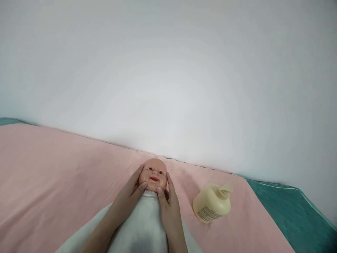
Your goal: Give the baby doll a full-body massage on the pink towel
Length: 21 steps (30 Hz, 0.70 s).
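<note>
A baby doll [154, 173] with a bald head and a red smiling mouth lies face up in pale cloth [142, 221], with a lacy edge at its neck. My left hand [133, 191] is wrapped along the left side of the head, its thumb on the cheek near the chin. On the right side, my right hand [169, 198] cups the head the same way, thumb at the chin. The doll's head is held between both palms. The fingertips behind the head are partly hidden.
A pale yellow pump bottle [209, 203] with a printed label stands to the right of my right hand. Beneath lies a pink sheet [65, 168], over a green cover [297, 211] showing at the right. Behind rises a white wall [168, 77].
</note>
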Motion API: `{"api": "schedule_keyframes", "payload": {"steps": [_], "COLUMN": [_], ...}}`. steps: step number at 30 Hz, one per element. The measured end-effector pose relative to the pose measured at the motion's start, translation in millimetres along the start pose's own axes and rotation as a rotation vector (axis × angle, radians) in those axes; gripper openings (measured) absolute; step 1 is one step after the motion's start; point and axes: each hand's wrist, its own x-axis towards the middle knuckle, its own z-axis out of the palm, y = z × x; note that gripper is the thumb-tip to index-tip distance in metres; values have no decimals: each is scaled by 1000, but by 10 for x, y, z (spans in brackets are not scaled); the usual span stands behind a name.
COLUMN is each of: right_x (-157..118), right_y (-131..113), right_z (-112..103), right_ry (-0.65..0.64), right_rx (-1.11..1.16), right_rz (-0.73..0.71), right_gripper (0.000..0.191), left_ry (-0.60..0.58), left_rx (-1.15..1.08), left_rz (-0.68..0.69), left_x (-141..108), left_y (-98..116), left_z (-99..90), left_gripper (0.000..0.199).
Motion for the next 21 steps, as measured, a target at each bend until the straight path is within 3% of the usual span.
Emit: {"api": "schedule_keyframes", "payload": {"steps": [13,21], "right_x": [30,3], "right_y": [67,12], "right_z": [-43,-29], "right_ry": [4,-25], "right_rx": [-53,-66], "right_rz": [-10,28], "right_gripper": [67,67], "left_ry": [1,-36], "left_rx": [-57,-179], "left_rz": [-36,-31], "left_x": [28,14], "left_y": [-15,42], "left_z": [-16,22], "left_gripper": [61,80]}}
